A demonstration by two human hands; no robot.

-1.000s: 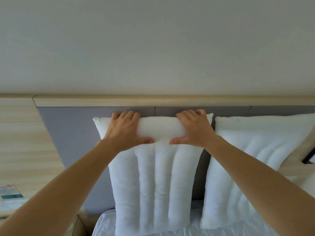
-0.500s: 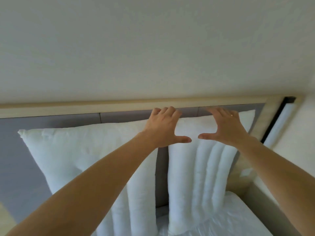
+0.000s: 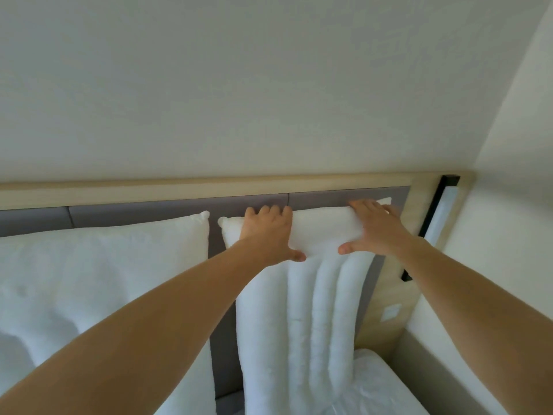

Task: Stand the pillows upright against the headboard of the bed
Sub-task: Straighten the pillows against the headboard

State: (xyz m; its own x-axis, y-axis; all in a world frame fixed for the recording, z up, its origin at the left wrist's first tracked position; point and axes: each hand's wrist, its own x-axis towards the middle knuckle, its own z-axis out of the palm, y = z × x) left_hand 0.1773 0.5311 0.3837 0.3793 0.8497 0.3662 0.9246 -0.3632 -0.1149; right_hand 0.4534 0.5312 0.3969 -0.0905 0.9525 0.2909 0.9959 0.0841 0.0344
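Two white ribbed pillows stand upright against the grey padded headboard (image 3: pixel 149 212) with its light wood top rail. The left pillow (image 3: pixel 98 271) leans there untouched. On the top edge of the right pillow (image 3: pixel 317 310) rest both my hands: my left hand (image 3: pixel 267 232) near its left corner and my right hand (image 3: pixel 374 227) near its right corner. Fingers curl over the pillow's top, thumbs press its front. A narrow strip of headboard shows between the two pillows.
White bedding (image 3: pixel 380 387) lies below the right pillow. Right of the headboard is a wood side panel with a small white switch (image 3: pixel 390 313) and a black-framed strip light (image 3: pixel 437 220). A white wall (image 3: pixel 508 235) closes in on the right.
My hands let go of the left pillow, moved right, and now grip the top of the right pillow. The view has swung right with them.
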